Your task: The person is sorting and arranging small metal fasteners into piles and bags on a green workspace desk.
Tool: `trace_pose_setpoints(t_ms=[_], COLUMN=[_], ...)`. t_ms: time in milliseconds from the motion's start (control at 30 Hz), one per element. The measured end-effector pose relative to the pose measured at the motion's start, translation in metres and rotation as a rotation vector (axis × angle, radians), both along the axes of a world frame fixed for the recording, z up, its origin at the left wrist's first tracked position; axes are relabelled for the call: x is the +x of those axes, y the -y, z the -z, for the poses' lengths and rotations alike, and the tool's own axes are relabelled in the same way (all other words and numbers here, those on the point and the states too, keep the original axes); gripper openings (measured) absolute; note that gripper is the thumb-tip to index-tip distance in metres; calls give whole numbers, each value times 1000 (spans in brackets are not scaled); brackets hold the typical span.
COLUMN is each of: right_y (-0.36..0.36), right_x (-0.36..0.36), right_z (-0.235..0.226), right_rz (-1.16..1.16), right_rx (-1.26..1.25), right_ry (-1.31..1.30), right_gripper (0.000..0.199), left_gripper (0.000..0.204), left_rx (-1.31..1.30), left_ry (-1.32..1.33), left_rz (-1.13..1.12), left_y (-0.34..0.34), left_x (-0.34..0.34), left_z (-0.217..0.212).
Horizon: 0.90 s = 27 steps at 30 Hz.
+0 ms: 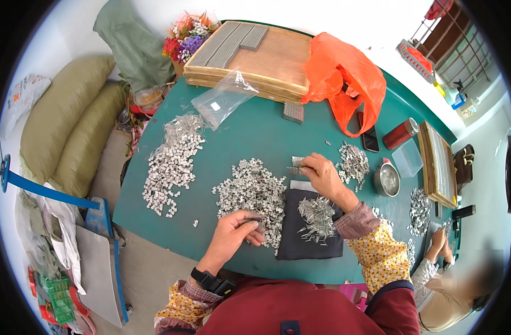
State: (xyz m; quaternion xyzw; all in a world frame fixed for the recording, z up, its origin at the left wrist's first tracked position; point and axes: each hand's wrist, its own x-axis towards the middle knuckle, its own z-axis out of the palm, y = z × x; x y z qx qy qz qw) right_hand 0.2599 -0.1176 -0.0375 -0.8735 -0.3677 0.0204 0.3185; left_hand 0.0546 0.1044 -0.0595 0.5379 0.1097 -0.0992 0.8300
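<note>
My left hand is closed around a small dark piece held between thumb and fingers, above the near edge of a heap of small silvery metal parts. Further forward, my right hand pinches at a short row of small grey metal pieces on the green table. Its fingertips partly cover that row. Between my hands and nearer to me, a pile of thin metal pins lies on a folded dark cloth.
More metal parts and pins are heaped at the left. Behind stand a wooden tray with grey blocks, a clear bag and an orange bag. A metal bowl and red flask stand right; another person sits there.
</note>
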Motion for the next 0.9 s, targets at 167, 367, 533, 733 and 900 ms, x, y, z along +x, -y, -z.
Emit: trace_pose_setpoints(t_ms=[167,367,533,733,900], right_y=[1,8,5,-1,4], right_x=[18,21,13,10,17], right_z=[18,32,29,26,32], right_rz=[105,124,198,207,144], right_rx=[16,-4,-162,-183,-216], right_ry=[-48,159,231,372,413], right_gripper=[6,9,17,24,29], left_gripper=[20,20,20,20,19], left_rx=[-9,-28,-52,-54,-60], left_ry=[-55,-74,-78,-79,-67], left_rz=[-41,-30,-15,-1,1], left_y=[-15,-22,-23,-24,-24], left_x=[-18,-26,-29,-30,-31], left_z=[8,12,15,12,15])
